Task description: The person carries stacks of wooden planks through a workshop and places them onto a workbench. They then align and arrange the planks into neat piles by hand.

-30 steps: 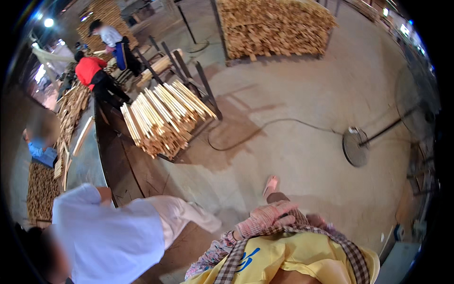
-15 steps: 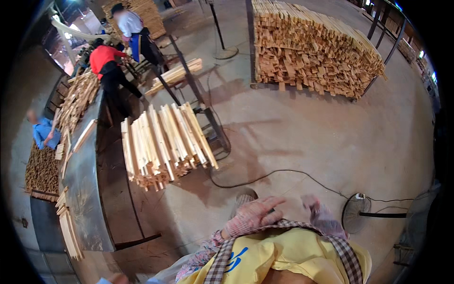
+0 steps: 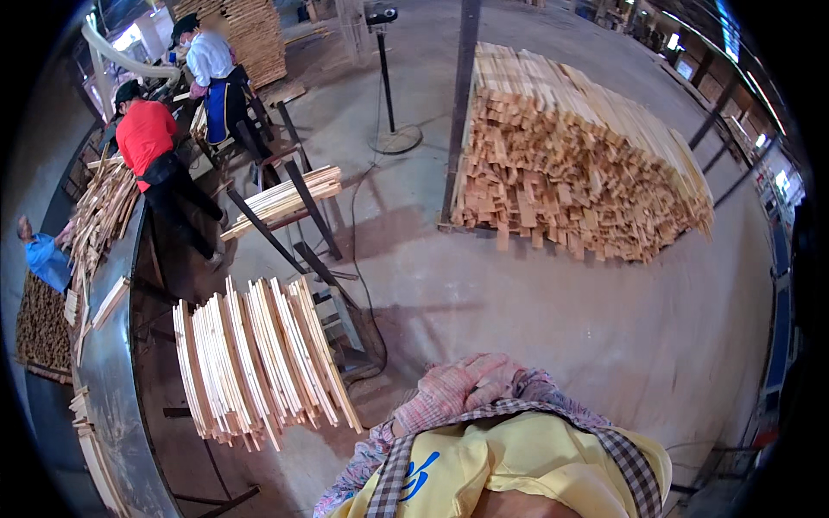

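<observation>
In front of my waist, my left hand [image 3: 439,395] wears a pinkish knitted glove. Its fingers reach to the right, with nothing visible in them. My right hand [image 3: 499,369], gloved alike, meets it there; the two overlap and hide most of the right fingers. Patterned sleeves cover both forearms. Below the hands is a yellow garment [image 3: 466,453] with brown checked straps. Nearest on the left, a stack of pale wooden strips [image 3: 255,358] rests on a metal stand, apart from both hands.
A tall stack of wood strips [image 3: 587,164] stands beyond, right of a dark post [image 3: 462,112]. A long metal table [image 3: 112,371] runs along the left. A person in red [image 3: 147,134], one in white [image 3: 210,60] and one in blue [image 3: 47,259] work there. A cable [image 3: 358,250] crosses the floor.
My right hand has come left to meet my left hand. The view has shifted, so the wood stacks sit lower and the floor fan at the right has left the view.
</observation>
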A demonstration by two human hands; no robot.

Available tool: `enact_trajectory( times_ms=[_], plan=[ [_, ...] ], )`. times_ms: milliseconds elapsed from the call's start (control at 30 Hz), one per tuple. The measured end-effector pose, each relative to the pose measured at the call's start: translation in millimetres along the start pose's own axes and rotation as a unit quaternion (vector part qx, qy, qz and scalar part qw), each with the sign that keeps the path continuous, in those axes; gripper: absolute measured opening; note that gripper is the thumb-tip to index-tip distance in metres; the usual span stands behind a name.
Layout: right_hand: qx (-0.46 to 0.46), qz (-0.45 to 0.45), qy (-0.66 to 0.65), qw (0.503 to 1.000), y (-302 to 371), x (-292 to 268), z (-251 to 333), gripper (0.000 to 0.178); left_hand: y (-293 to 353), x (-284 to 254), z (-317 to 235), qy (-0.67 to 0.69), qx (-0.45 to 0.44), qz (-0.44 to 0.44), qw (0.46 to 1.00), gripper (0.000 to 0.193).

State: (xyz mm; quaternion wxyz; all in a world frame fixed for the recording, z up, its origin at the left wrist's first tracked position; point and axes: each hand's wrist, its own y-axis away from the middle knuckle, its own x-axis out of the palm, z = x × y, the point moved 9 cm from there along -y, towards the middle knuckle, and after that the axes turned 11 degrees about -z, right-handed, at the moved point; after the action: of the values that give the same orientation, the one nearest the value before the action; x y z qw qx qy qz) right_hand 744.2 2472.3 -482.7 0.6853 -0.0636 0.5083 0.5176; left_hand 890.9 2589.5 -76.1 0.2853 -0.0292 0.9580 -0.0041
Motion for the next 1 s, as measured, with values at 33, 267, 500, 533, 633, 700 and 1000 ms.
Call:
enact_trajectory(
  times_ms=[33, 267, 500, 533, 633, 700, 1000],
  plan=[
    [0.027, 0.027, -0.002, 0.999, -4, 2, -10, 0.048, -16, -17, 2, 0.015, -0.013, 0.019, 1.0, 0.049],
    [0.035, 0.124, 0.074, 0.989, -99, -28, -76, 0.044, -112, -86, 102, 0.065, -0.043, -0.014, 0.997, 0.048],
    [-0.075, 0.123, 0.193, 0.971, -309, -132, -115, 0.041, -249, -200, 156, -0.023, -0.043, -0.098, 0.994, 0.056],
    [-0.069, 0.127, 0.188, 0.971, -340, -154, -92, 0.041, -261, -218, 164, -0.036, -0.059, -0.109, 0.992, 0.056],
    [-0.08, 0.085, 0.195, 0.974, -452, -242, -29, 0.041, -286, -250, 211, -0.004, -0.107, -0.163, 0.981, 0.056],
    [-0.077, 0.037, 0.173, 0.981, -517, -303, 14, 0.042, -291, -238, 275, 0.196, -0.198, -0.139, 0.95, 0.053],
    [-0.203, 0.054, 0.191, 0.959, -693, -371, 189, 0.043, -401, -445, 299, 0.066, -0.133, -0.259, 0.954, 0.048]
  ],
)
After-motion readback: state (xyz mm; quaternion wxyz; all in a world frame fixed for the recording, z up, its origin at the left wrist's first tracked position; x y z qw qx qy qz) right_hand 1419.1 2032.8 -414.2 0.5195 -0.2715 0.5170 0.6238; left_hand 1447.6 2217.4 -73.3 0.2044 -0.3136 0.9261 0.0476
